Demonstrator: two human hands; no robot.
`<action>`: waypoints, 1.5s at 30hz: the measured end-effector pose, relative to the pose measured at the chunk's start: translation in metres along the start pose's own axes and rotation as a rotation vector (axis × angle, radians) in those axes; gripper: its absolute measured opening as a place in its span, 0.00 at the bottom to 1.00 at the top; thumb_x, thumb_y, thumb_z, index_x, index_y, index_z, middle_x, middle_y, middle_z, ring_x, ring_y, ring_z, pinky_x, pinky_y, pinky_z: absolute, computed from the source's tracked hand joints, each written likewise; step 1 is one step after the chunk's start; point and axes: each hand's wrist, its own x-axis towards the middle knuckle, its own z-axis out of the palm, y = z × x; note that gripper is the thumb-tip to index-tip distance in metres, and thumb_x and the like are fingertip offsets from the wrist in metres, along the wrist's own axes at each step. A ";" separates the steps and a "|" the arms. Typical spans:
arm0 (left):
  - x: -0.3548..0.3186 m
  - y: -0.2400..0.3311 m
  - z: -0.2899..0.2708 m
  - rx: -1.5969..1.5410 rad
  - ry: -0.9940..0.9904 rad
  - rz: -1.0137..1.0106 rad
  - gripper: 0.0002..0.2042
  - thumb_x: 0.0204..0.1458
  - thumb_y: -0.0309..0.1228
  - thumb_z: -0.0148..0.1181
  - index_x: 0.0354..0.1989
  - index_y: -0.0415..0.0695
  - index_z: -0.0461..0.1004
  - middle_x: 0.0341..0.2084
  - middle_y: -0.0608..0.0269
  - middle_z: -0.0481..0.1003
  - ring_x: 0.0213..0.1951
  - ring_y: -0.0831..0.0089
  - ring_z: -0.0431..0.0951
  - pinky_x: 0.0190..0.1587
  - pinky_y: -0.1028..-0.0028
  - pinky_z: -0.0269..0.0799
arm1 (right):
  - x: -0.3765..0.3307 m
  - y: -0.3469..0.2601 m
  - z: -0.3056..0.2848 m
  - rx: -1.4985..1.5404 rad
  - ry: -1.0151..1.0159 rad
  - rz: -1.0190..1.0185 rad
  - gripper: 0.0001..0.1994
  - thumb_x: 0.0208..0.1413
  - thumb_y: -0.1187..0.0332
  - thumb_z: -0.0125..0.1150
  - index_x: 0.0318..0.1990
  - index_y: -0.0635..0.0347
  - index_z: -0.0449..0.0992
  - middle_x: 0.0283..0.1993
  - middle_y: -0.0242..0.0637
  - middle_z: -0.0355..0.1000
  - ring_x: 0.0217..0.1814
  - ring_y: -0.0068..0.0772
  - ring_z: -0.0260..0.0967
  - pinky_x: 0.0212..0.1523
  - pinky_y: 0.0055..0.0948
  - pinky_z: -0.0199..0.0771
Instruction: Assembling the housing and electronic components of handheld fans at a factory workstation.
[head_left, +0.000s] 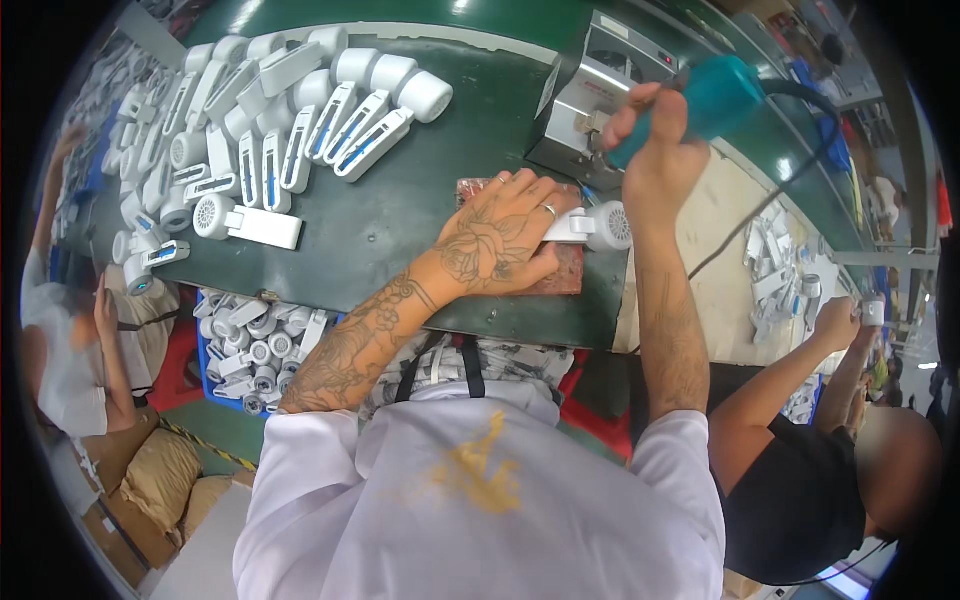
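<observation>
My left hand (pixel 500 238) lies over a white handheld fan (pixel 608 226), pressing it onto a reddish-brown pad (pixel 563 278) on the bench. The fan's round grilled head pokes out to the right of my fingers, and most of its handle is hidden under the palm. My right hand (pixel 662 150) is raised beyond it, closed around a teal electric screwdriver (pixel 718 95) with a black cable. The tool tilts down toward the front of a silver and black screw feeder (pixel 610 75). Its tip is hard to make out near my fingers.
Many white fans (pixel 345 130) with open, blue-striped handles crowd the bench's left side. A blue crate (pixel 215 365) below holds more fan parts. White pieces (pixel 775 260) lie on a pale sheet at right. A person in black (pixel 800 490) works close on my right, another person at far left.
</observation>
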 end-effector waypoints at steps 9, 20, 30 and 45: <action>0.007 0.002 -0.007 -0.008 0.028 0.039 0.30 0.50 0.35 0.59 0.65 0.45 0.69 0.53 0.54 0.72 0.54 0.52 0.71 0.61 0.53 0.67 | -0.052 -0.030 -0.020 0.079 0.039 0.077 0.32 0.65 0.42 0.63 0.46 0.72 0.74 0.26 0.36 0.70 0.26 0.29 0.69 0.29 0.30 0.70; 0.004 0.004 0.000 0.020 0.050 0.036 0.28 0.51 0.35 0.59 0.64 0.45 0.70 0.53 0.56 0.73 0.53 0.55 0.71 0.59 0.55 0.68 | -0.063 -0.015 -0.022 -0.018 0.030 0.167 0.36 0.63 0.34 0.59 0.43 0.69 0.71 0.25 0.38 0.67 0.26 0.33 0.66 0.30 0.32 0.68; 0.018 0.012 -0.007 -0.018 0.052 0.038 0.17 0.61 0.34 0.57 0.56 0.41 0.74 0.56 0.58 0.72 0.52 0.55 0.71 0.56 0.56 0.67 | -0.066 -0.012 -0.028 0.063 0.033 0.052 0.30 0.66 0.38 0.58 0.38 0.63 0.69 0.25 0.37 0.65 0.24 0.31 0.64 0.28 0.32 0.67; -0.010 0.033 -0.005 0.204 0.127 0.206 0.18 0.52 0.30 0.70 0.51 0.44 0.79 0.46 0.60 0.79 0.42 0.59 0.80 0.47 0.62 0.76 | -0.010 -0.028 -0.064 -0.071 0.465 -0.252 0.26 0.72 0.44 0.52 0.45 0.65 0.72 0.25 0.34 0.70 0.26 0.25 0.69 0.29 0.25 0.69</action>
